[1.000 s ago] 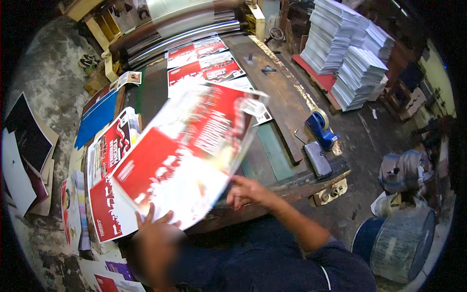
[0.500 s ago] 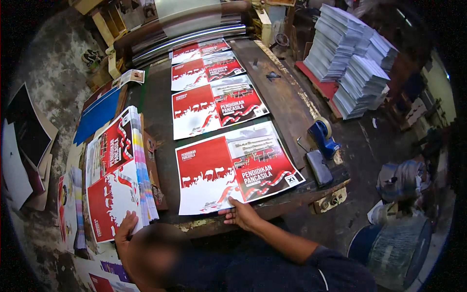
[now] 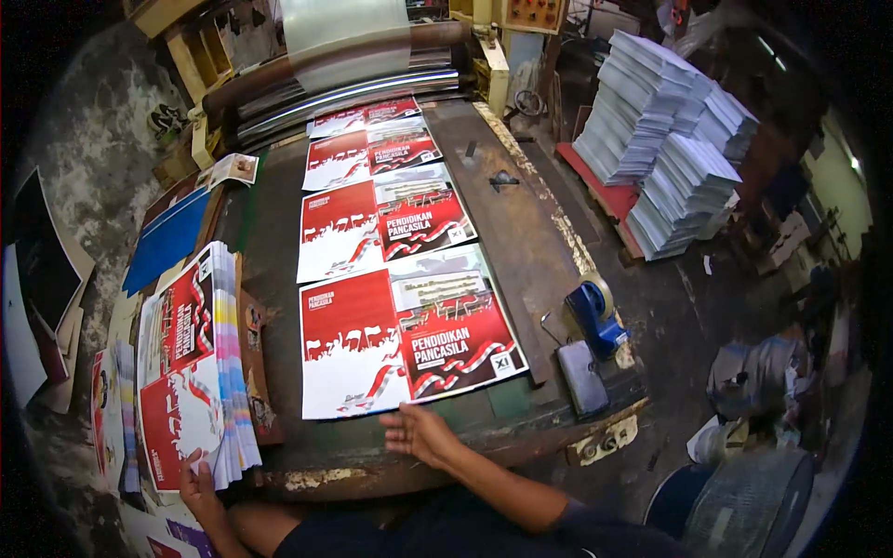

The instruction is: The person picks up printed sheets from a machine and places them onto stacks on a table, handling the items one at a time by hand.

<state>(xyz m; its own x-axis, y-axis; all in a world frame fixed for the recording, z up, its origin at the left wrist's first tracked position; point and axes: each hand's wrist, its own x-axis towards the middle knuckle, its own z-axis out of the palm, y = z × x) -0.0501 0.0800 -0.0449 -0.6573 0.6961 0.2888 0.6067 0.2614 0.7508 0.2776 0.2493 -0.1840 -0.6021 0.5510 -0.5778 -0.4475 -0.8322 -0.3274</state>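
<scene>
My left hand (image 3: pixel 203 493) is at the near corner of a stack of red-and-white printed cover sheets (image 3: pixel 167 409), its thumb and finger closed on the top sheet's edge. My right hand (image 3: pixel 420 437) holds nothing. Its fingers are stretched out over the table's near edge, just short of the nearest loose cover sheet (image 3: pixel 352 321). That sheet lies flat, its far edge against the second cover sheet (image 3: pixel 337 214). Beyond lie a third cover sheet (image 3: pixel 337 153) and another one, forming a column that reaches the rollers (image 3: pixel 349 88).
Clear film (image 3: pixel 349 37) hangs over the rollers. At the table's right stand a blue tape dispenser (image 3: pixel 595 316) and a grey case (image 3: pixel 582 379). Tall paper stacks (image 3: pixel 642 102) rest on a red board to the right. A blue sheet (image 3: pixel 167 237) lies at far left.
My right hand has let go of the nearest cover sheet and drawn back. That sheet has moved up to the one beyond, closing the gap. My left hand stays at the stack's near corner.
</scene>
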